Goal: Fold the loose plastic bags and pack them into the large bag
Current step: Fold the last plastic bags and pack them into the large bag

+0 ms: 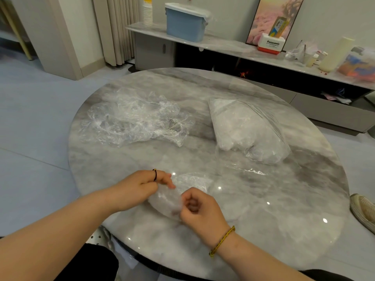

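While my left hand [142, 186] and right hand [199, 207] pinch one bag [168, 199] mid-fold, I judge it next needs creasing flat, then slipping into the large bag [249, 130].

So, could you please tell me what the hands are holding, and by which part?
One clear plastic bag, low over the table: the left hand pinches its left edge, the right hand its right edge.
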Motion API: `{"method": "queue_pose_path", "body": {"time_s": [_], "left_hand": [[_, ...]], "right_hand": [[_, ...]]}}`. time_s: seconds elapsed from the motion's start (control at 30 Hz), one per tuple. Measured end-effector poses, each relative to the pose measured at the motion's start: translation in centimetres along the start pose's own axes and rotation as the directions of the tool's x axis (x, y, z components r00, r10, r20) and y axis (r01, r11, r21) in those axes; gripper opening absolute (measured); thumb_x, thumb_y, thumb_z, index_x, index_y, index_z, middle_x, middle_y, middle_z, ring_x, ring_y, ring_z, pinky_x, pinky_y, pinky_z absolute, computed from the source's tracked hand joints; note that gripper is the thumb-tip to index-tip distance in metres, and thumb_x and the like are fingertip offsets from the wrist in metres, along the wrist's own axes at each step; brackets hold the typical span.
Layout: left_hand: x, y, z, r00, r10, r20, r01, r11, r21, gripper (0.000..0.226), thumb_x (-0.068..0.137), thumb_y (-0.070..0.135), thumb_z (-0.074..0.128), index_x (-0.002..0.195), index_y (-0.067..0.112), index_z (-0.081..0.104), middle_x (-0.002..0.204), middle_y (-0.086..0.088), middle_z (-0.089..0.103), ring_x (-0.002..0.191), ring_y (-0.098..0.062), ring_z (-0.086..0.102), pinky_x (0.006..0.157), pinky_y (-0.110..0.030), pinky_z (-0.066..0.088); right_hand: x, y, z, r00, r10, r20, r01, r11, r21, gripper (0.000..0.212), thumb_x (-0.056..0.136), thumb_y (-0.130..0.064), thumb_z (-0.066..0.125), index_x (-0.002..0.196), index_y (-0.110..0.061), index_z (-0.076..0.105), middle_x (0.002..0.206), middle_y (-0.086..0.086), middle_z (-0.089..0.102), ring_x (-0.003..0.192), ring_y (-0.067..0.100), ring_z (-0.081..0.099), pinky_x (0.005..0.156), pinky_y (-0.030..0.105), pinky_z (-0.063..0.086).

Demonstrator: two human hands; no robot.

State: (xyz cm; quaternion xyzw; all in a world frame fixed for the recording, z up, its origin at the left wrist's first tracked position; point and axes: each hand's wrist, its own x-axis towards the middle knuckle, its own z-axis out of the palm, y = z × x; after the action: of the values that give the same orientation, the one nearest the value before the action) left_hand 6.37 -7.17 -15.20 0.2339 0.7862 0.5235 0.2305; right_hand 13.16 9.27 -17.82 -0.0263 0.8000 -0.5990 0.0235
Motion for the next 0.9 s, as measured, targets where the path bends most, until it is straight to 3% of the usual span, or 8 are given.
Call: {"method": "queue_pose_path", "body": {"time_s": [0.07, 0.2, 0.3, 0.53, 0.6, 0.67, 0.77, 0.9], "left_hand": [[-0.1, -0.2, -0.2, 0.997, -0.005, 0.076, 0.007, 1.0, -0.025, 0.026, 0.06, 0.051, 0.054, 0.075, 0.033, 0.062, 0.079, 0.023, 0.061, 0.083, 0.009, 0.053, 0.077, -0.008, 0.038], [-0.3, -0.6, 0.1, 0.99, -0.099, 0.096, 0.085, 0.986, 0.141, 0.093, 0.018, 0.095, 0.049, 0.094, 0.042, 0.045, 0.095, 0.019, 0.054, 0.093, 0.005, 0.053, 0.077, -0.004, 0.038], [0.1, -1.3, 0.9, 0.989, -0.146, 0.006, 0.139, 0.954, 0.266, 0.085, 0.021, 0.081, 0.061, 0.096, 0.05, 0.036, 0.097, 0.015, 0.056, 0.11, -0.005, 0.048, 0.091, -0.012, 0.038], [1.2, -1.6, 2.2, 0.973, 0.005, -0.232, 0.092, 0.909, 0.407, 0.05, 0.081, 0.025, 0.068, 0.126, 0.018, 0.047, 0.048, 0.01, 0.046, 0.065, -0.004, 0.043, 0.077, -0.014, 0.033], [1.2, -1.5, 2.3, 0.971, 0.004, -0.237, 0.105, 0.89, 0.445, 0.053, 0.083, 0.027, 0.066, 0.13, 0.019, 0.044, 0.052, 0.01, 0.044, 0.067, -0.005, 0.041, 0.075, -0.015, 0.031], [1.2, -1.4, 2.4, 0.971, -0.014, -0.24, 0.124, 0.883, 0.453, 0.059, 0.083, 0.028, 0.065, 0.135, 0.024, 0.037, 0.055, 0.011, 0.046, 0.069, -0.005, 0.042, 0.076, -0.015, 0.031], [1.3, -1.2, 2.4, 0.971, -0.007, -0.24, 0.124, 0.871, 0.476, 0.062, 0.083, 0.027, 0.065, 0.137, 0.026, 0.034, 0.058, 0.012, 0.047, 0.067, -0.003, 0.044, 0.073, -0.011, 0.031], [1.5, -1.1, 2.7, 0.976, 0.04, -0.215, 0.09, 0.821, 0.564, 0.065, 0.083, 0.031, 0.064, 0.138, 0.027, 0.031, 0.062, 0.014, 0.05, 0.064, 0.006, 0.044, 0.075, -0.005, 0.028]], "right_hand": [[0.5, -0.4, -0.4, 0.989, 0.129, -0.066, -0.117, 0.981, 0.155, 0.02, 0.064, -0.007, 0.051, 0.057, -0.025, 0.056, 0.061, 0.009, 0.052, 0.062, 0.02, 0.05, 0.053, 0.02, 0.044], [0.9, -1.2, -1.5, 0.934, 0.329, -0.142, -0.275, 0.912, 0.305, 0.027, 0.083, 0.014, 0.04, 0.069, -0.007, 0.045, 0.059, 0.012, 0.048, 0.046, 0.017, 0.054, 0.045, 0.022, 0.05], [1.2, -1.7, -1.9, 0.89, 0.434, -0.142, -0.356, 0.855, 0.377, 0.024, 0.088, 0.009, 0.04, 0.072, -0.008, 0.045, 0.063, 0.012, 0.054, 0.038, 0.009, 0.055, 0.039, 0.019, 0.048], [2.3, -1.3, -2.2, 0.792, 0.583, -0.18, -0.482, 0.779, 0.401, 0.02, 0.091, 0.004, 0.037, 0.092, -0.016, 0.041, 0.069, 0.011, 0.054, 0.033, 0.012, 0.05, 0.035, 0.022, 0.043], [2.3, -1.1, -2.4, 0.84, 0.453, -0.297, -0.386, 0.885, 0.259, 0.025, 0.091, 0.004, 0.038, 0.104, -0.017, 0.04, 0.087, 0.008, 0.052, 0.048, 0.01, 0.052, 0.045, 0.019, 0.045], [2.1, -0.8, -2.3, 0.884, 0.088, -0.459, -0.163, 0.979, -0.126, 0.031, 0.09, 0.002, 0.038, 0.116, -0.014, 0.045, 0.104, 0.002, 0.047, 0.074, 0.009, 0.051, 0.069, 0.015, 0.047], [2.5, -0.4, -1.8, 0.803, -0.49, -0.34, 0.175, 0.739, -0.651, 0.038, 0.082, -0.01, 0.037, 0.118, -0.008, 0.047, 0.115, 0.016, 0.057, 0.107, 0.021, 0.047, 0.097, 0.026, 0.036], [3.0, 0.9, -0.4, 0.902, -0.431, -0.034, 0.188, 0.463, -0.866, 0.041, 0.078, -0.027, 0.036, 0.113, -0.018, 0.056, 0.118, 0.006, 0.064, 0.115, 0.02, 0.056, 0.097, 0.032, 0.042]]}}
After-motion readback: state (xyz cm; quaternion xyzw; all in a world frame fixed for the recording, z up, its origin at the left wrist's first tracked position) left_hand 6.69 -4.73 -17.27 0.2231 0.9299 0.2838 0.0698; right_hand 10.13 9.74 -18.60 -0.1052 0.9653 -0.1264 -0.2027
